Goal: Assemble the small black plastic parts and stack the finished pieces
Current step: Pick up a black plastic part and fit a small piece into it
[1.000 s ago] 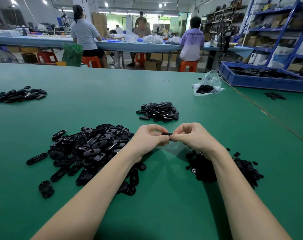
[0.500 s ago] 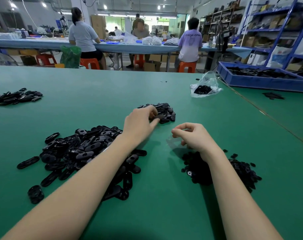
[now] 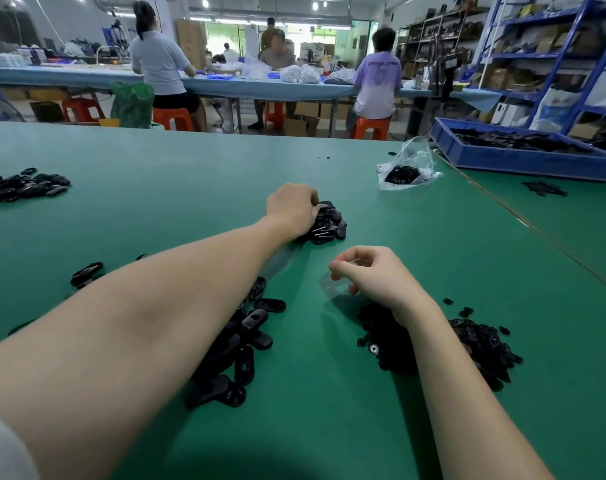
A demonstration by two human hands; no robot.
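1. Green table (image 3: pixel 398 393): carries all the black parts; its position in the head view has shifted slightly against the earlier frames.
2. Left arm: it has stretched further than half a second ago, and now covers most of the oval-shell pile (image 3: pixel 246 327) at near left, which showed almost whole one second ago.
3. Blue tray (image 3: pixel 523 161): far right, unchanged, with black parts inside.
4. Small-part pile (image 3: pixel 481 341): near right, partly under the right wrist, as before.
5. Finished-piece pile (image 3: pixel 329 223): centre of the table, farther than both hands. Half a second ago the left fingertips only reached its near edge.
6. Clear bag (image 3: pixel 410 164): far right of centre, unmoved.
7. Left hand (image 3: pixel 291 211): now on the left side of the finished-piece pile, fingers curled down onto the top pieces; whether they grip one cannot be told.
8. Right hand (image 3: pixel 374 271): unchanged, above the table, fingers loosely curled, thumb near forefinger; no part visible between them. One second ago both hands pinched one piece together.
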